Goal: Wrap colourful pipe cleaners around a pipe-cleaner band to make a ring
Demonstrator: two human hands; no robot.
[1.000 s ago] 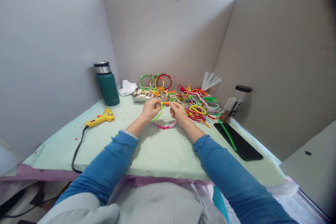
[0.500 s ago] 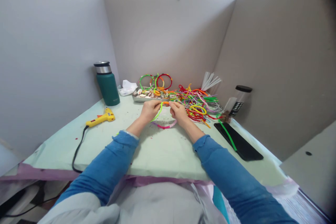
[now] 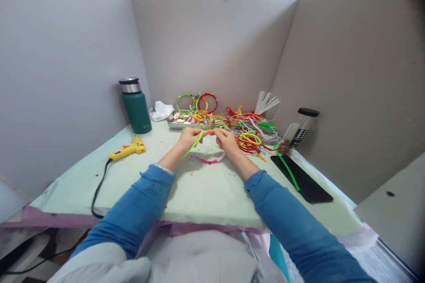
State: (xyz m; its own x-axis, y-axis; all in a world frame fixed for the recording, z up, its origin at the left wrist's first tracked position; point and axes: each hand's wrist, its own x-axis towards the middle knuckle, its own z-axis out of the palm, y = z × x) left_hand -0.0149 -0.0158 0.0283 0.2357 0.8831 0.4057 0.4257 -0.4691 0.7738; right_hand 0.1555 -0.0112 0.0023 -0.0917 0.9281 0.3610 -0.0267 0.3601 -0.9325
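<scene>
My left hand (image 3: 189, 138) and my right hand (image 3: 227, 139) meet near the table's middle, both closed on a ring of fuzzy craft stems. Orange shows on the ring between my fingertips, and its pink lower arc (image 3: 212, 160) hangs below them. A lime green stem (image 3: 193, 145) runs from my left fingertips down and to the left across that hand. Just behind my hands is a metal tray (image 3: 172, 124) of shells. Right of it lies a heap of colourful stems (image 3: 252, 126).
Finished-looking rings (image 3: 207, 102) stand behind the tray. A yellow glue gun (image 3: 128, 149) with a black cord and a green bottle (image 3: 137, 110) are at left. White sticks (image 3: 265, 102), a black-lidded jar (image 3: 303, 126) and a black slab (image 3: 305, 181) are at right.
The lime green stem's loose end has swung left, from inside the ring to across my left hand. The ring's pink arc has shifted slightly right.
</scene>
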